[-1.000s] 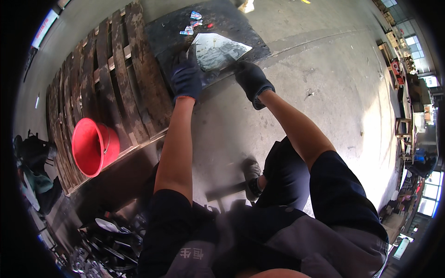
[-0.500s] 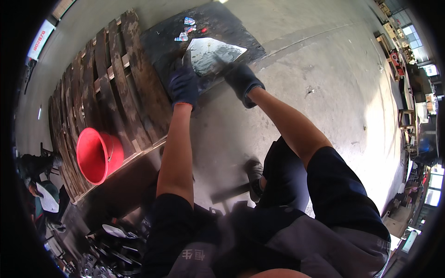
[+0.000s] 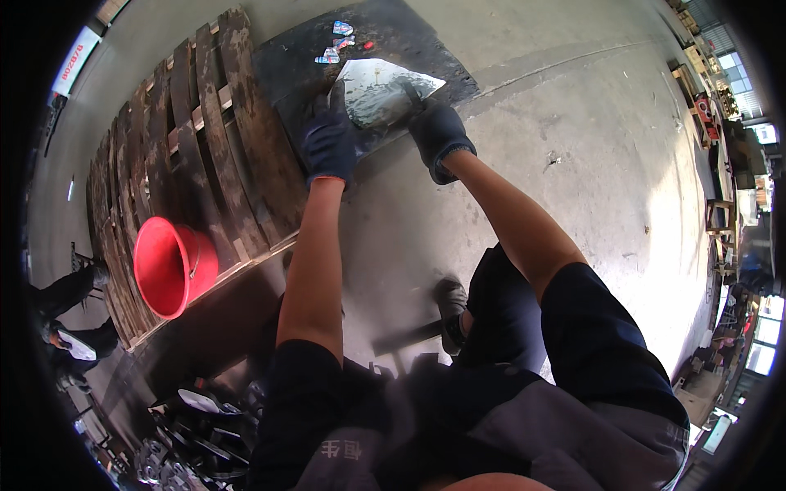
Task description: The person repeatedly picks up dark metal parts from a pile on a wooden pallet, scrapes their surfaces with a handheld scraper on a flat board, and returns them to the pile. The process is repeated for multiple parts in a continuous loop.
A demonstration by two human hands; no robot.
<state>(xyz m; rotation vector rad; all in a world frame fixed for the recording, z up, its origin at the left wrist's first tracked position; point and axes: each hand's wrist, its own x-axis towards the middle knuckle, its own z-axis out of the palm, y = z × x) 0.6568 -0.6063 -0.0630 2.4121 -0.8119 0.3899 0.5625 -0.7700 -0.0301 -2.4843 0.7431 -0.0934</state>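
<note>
Sheet, pale and pointed (image 3: pixel 378 80), lies flat on the dark board (image 3: pixel 286 51), and it looks thin and stiff, probably light, likely slippery where those dark smears shine; opposite edges seem the best hold, clear of the corners. Gloved left hand (image 3: pixel 329 146) sits at its left edge, one finger stretched along it; gloved right hand (image 3: pixel 440 135) is at the lower right, fingers partly bent. Whether either is gripping, I can't tell.

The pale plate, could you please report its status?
Left hand at pale plate, left edge. Right hand at its lower right. Plate on black board. Blue-white scraps beyond.
</note>
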